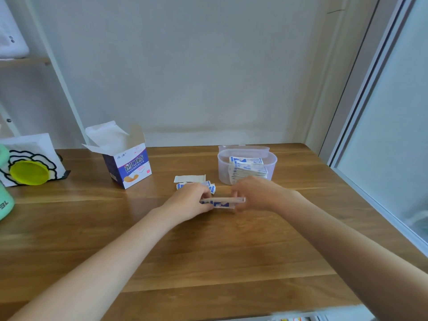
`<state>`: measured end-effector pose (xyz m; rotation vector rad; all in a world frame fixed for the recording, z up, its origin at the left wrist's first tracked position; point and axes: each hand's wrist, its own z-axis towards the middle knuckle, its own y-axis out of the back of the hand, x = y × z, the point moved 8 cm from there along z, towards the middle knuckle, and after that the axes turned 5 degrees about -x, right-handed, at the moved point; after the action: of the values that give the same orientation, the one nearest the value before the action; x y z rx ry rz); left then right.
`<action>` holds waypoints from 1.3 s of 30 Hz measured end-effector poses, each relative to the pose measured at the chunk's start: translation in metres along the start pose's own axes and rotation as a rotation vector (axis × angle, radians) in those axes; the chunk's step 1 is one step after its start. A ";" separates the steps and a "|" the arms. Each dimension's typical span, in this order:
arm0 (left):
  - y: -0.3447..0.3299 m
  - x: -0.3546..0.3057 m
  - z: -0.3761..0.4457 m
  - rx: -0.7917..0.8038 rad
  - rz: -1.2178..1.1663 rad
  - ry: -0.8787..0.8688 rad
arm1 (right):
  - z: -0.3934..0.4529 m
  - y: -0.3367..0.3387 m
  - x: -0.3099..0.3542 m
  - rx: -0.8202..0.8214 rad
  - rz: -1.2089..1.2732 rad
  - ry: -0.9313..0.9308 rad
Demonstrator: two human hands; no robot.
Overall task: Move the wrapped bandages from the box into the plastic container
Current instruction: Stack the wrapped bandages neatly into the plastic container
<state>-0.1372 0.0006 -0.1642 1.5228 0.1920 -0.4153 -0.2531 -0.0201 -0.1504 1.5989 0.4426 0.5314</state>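
While both hands (222, 200) pinch flat paper-wrapped bandages (221, 202), the round translucent container (223, 163) stands near.

so the open bandage box (127, 166) sits on the table (208, 251) to the left, the plastic container (247, 164) off to the right with wrapped bandages (249, 169) stacked inside. a few loose bandages (194, 181) lie between them, just behind both hands (188, 201) (254, 193).

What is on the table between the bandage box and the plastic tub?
In the head view, a few loose wrapped bandages lie on the table between the box and the tub, just beyond the left hand.
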 end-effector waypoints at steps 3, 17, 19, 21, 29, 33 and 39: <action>-0.004 0.002 0.001 0.041 -0.112 0.045 | -0.003 0.003 -0.015 0.014 0.079 -0.038; 0.008 0.011 -0.011 -0.274 -0.214 0.108 | -0.004 -0.008 -0.004 -0.266 0.011 0.113; 0.014 0.011 -0.012 -0.318 -0.219 0.116 | -0.006 -0.006 -0.006 -0.347 0.028 0.131; 0.017 0.009 -0.013 -0.320 -0.171 0.117 | -0.004 -0.008 -0.008 -0.378 0.023 0.139; 0.061 0.001 0.017 -0.339 -0.402 0.159 | -0.004 0.037 -0.026 -0.514 0.424 -0.032; 0.087 -0.008 0.053 -0.460 -0.750 0.274 | 0.004 0.079 -0.072 -0.699 0.863 -0.303; 0.065 -0.035 0.090 -0.386 -0.360 0.230 | 0.015 0.078 -0.114 -0.609 0.753 -0.530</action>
<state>-0.1568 -0.0837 -0.0865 1.1507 0.6948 -0.4554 -0.3391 -0.1050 -0.0827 1.1951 -0.6976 0.6821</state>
